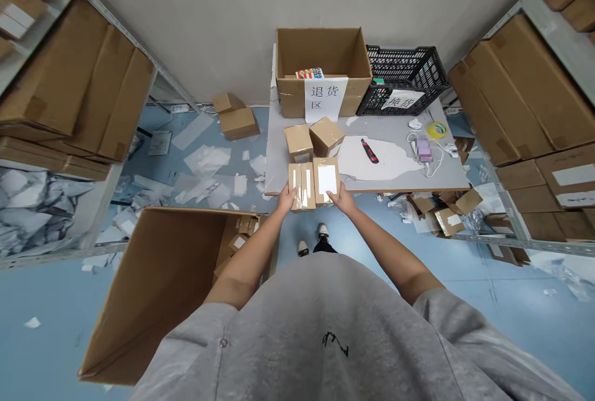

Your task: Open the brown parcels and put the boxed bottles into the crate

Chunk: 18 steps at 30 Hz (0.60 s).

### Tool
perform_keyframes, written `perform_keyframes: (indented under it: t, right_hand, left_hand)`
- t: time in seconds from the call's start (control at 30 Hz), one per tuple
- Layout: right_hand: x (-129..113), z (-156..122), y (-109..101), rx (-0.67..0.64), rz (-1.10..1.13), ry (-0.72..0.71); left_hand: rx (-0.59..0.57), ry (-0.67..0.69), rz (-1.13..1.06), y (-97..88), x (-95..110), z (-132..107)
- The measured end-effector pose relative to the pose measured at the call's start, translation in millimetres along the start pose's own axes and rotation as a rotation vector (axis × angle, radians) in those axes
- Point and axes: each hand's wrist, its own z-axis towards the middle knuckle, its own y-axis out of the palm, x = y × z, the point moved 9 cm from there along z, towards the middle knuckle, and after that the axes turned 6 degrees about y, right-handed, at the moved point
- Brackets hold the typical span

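Brown taped carton [302, 185] in left hand [287, 198], fingers grasping near edge; white-labelled carton [326, 178] in right hand [343, 198], fingers grasping likewise, at grey table [276, 147] edge.

Single head-worn cam, high above hands, facing forward and down. Wide angle. Grey shirt [288, 339] fills bottom edge; left hand [287, 198], right hand [344, 198] near mid-frame; counter [446, 175] close ahead, wall [186, 17] beyond, shelves [106, 15] both sides, floor [46, 302] below.
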Motion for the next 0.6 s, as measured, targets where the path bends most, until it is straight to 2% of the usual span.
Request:
perform_keyframes:
  t: [0.1,0.27,0.37,0.5,0.6]
  right_hand:
    - [7,24,8,-0.017,0.026,0.01]
    - [15,68,20,-0.058,0.053,0.023]
    - [18,88,32,-0.099,0.0,0.056]
    - [14,106,43,-0.081,-0.048,0.069]
    - [4,113,53,-0.089,-0.072,0.048]
  left_hand:
    - [0.128,0.065,0.092,0.5,-2,16]
    - [0.169,0.036,0.226,1.3,-2,45]
    - [0.172,0.0,0.307,-6.8,1,59]
    - [0.178,0.0,0.45,-18.3,8,73]
    - [0.252,0.016,0.495,-30.0,15,76]
